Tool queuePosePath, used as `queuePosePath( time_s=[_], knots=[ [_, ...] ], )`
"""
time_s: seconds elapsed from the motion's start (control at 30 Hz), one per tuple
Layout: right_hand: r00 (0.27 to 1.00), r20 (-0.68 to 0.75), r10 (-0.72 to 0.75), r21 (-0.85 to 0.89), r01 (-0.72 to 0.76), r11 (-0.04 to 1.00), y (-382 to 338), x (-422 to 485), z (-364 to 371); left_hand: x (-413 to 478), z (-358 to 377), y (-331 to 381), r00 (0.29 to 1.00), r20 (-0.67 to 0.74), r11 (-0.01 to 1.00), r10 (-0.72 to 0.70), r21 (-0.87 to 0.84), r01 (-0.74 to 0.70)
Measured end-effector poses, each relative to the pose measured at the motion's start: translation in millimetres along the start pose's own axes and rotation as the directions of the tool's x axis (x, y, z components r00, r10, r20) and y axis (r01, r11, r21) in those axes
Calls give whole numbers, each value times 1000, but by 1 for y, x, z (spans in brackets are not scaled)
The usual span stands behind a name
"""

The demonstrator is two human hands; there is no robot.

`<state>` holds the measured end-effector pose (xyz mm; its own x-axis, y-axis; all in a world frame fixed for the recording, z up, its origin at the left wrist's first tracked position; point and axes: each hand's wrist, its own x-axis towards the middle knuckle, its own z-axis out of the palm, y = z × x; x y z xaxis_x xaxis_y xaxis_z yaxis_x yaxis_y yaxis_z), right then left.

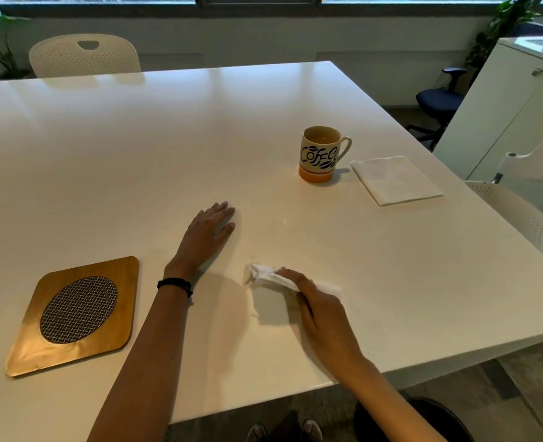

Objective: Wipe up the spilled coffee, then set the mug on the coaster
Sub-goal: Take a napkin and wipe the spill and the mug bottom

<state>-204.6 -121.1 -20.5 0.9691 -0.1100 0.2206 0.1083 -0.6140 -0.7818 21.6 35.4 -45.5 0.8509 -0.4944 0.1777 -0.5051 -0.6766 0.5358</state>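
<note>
Right hand (318,304) grips crumpled white paper napkin (265,277), pressed to glossy white table (136,154), near centre. Left hand (208,231) lies flat, fingers straight, holding nothing. Cream-and-orange ceramic coffee mug (319,154) stands upright, far of the right hand, which is nearer; handle points right. Square wooden coaster with woven oval inset (75,314) sits near left, well apart from mug. Folded white napkin (394,180) lies just right of mug. Spill hard to make out.

We see an office meeting room: a large white table (200,122), a perforated chair (85,57), a dark swivel chair (439,100), a white cabinet (503,116).
</note>
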Motion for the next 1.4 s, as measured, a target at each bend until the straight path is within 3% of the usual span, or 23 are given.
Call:
queuePosePath(
  time_s=[0.27,0.37,0.43,0.53,0.6,0.83,1.17,1.27,1.4],
  knots=[
    [989,145,33,227,-65,972,-10,0,0,-1,-1,0,1000,0,1000,6,-5,-6],
    [974,117,195,575,-227,786,-11,22,-22,-1,-1,0,1000,1,1000,-3,-7,3],
    [949,-53,311,717,-181,674,-11,41,-37,-1,-1,1,1000,-4,1000,-7,-13,6],
    [873,-314,374,619,-110,777,-3,68,-44,-2,-1,2,1000,-3,1000,-4,-29,4],
    [865,-348,363,562,-117,819,1,80,-32,-1,-2,1,1000,-3,999,-6,-50,6],
    [958,-131,255,329,-201,923,14,91,18,-1,-8,1,997,-70,980,-44,-196,29],
    [988,-16,153,312,-140,940,5,94,37,-2,-13,-5,980,-150,911,-134,-408,62],
    [996,42,78,327,-87,941,1,96,41,-3,-13,-10,981,-148,943,-129,-325,74],
    [953,298,-54,398,-72,915,3,99,39,-1,-12,-14,987,-114,968,-114,-237,85]
  ],
)
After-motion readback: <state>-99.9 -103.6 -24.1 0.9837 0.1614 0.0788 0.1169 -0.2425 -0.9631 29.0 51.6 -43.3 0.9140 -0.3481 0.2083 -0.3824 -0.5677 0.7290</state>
